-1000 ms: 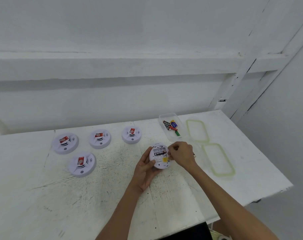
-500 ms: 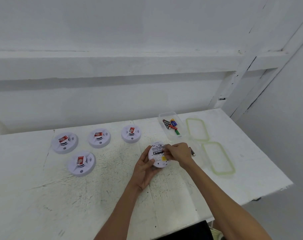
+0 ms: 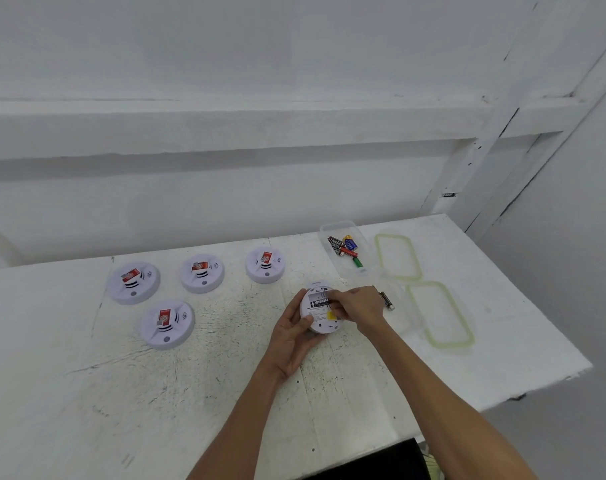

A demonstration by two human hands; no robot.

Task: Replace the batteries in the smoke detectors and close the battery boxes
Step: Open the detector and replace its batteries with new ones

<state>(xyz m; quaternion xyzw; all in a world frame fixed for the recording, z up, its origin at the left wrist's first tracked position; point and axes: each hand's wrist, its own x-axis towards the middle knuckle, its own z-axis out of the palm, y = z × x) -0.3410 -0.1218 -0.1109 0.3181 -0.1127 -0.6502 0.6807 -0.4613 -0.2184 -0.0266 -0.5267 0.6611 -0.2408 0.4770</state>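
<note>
Smoke detector [image 3: 320, 315], likely light, rigid, slick plastic: left hand [image 3: 294, 337] is gripping its rim, the best hold, while right hand [image 3: 358, 306] is pinching the battery [image 3: 318, 302].

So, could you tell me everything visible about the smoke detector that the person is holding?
The smoke detector is a round white plastic disc, back side up, tilted toward the camera. Its open bay shows a black battery lying across, a small yellow label below. The left hand grips its left rim, thumb on the back; the right hand pinches at the battery's right end. It is held over the white table.
</note>
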